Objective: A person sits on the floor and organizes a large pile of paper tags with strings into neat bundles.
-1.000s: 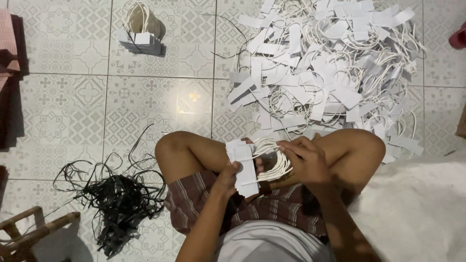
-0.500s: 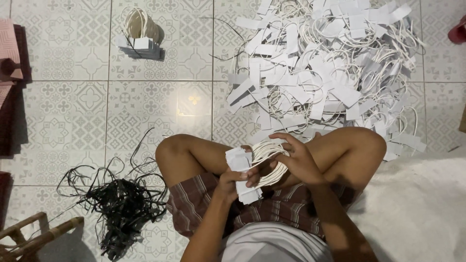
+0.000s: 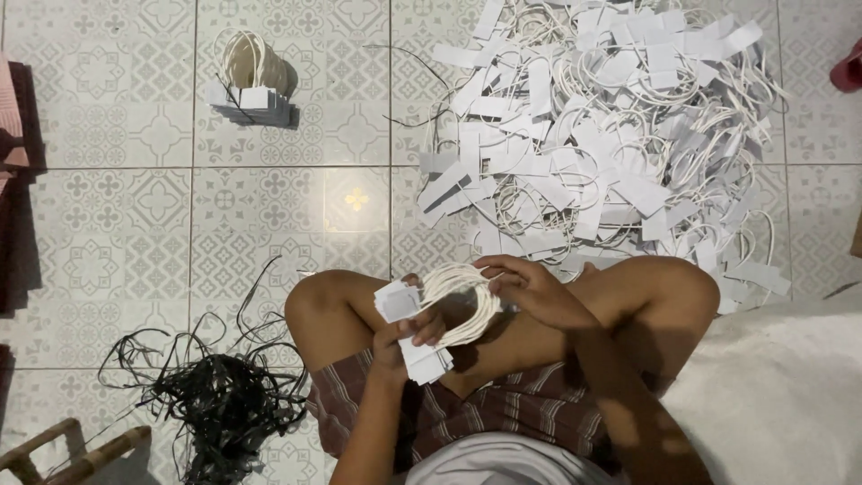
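I sit cross-legged on a patterned tile floor. My left hand [image 3: 404,334] grips a stack of white paper tags [image 3: 415,357] with white string loops [image 3: 462,301] bunched on them. My right hand [image 3: 530,289] rests on the top of the loops, fingers curled round the strings above my knees. A big loose pile of white tags and strings [image 3: 602,135] lies just beyond my right knee.
A finished tied bundle of tags [image 3: 251,85] stands at the far left. A tangle of black strings [image 3: 215,404] lies by my left knee. A wooden frame [image 3: 63,454] shows at the bottom left, a white sack [image 3: 781,404] at the right.
The stack of tags has turned in my left hand and the loops have been gathered up higher. My right hand has shifted over the top of the loops.
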